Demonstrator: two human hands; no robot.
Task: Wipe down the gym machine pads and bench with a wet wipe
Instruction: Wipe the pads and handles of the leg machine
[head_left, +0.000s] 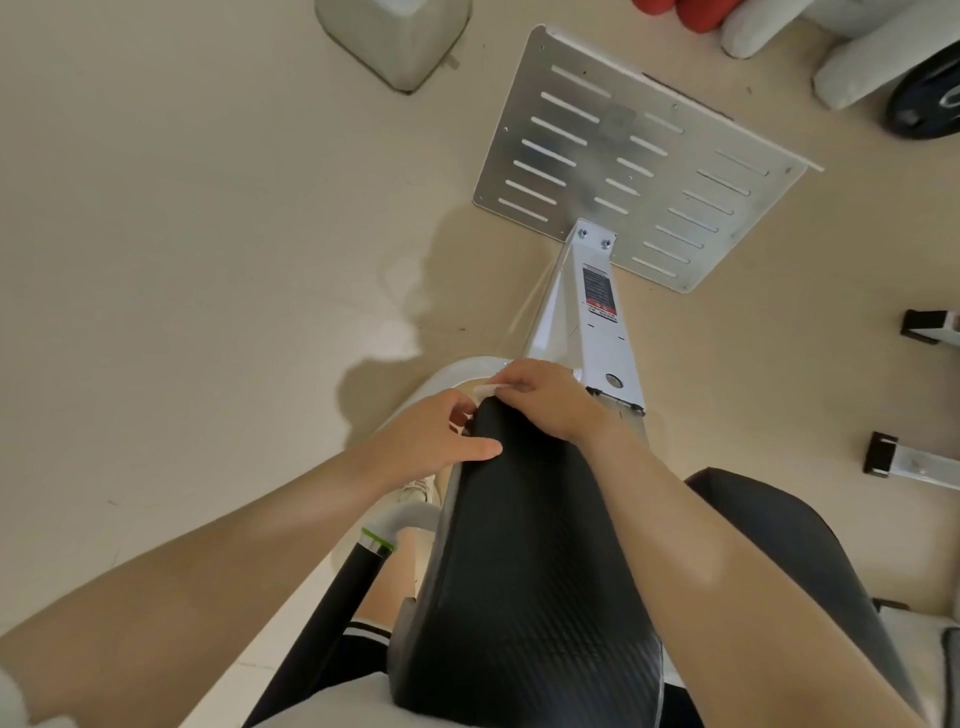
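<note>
Wet wipe (491, 388) pinched by right hand (545, 397) at black pad (524, 561) tip; left hand (441, 434) grips pad edge.

2 hands (540, 400) fwd, fingers curled

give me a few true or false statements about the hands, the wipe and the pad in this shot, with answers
1. The right hand holds the white wipe at the far end of the black pad. True.
2. The left hand hangs clear of the pad. False: its thumb lies on the pad's left edge.
3. The slotted metal plate lies on the floor beyond the pad. True.
4. The pad is red. False: it is black with a woven texture.
5. Both hands are at the near end of the pad. False: they are at its far end.
</note>
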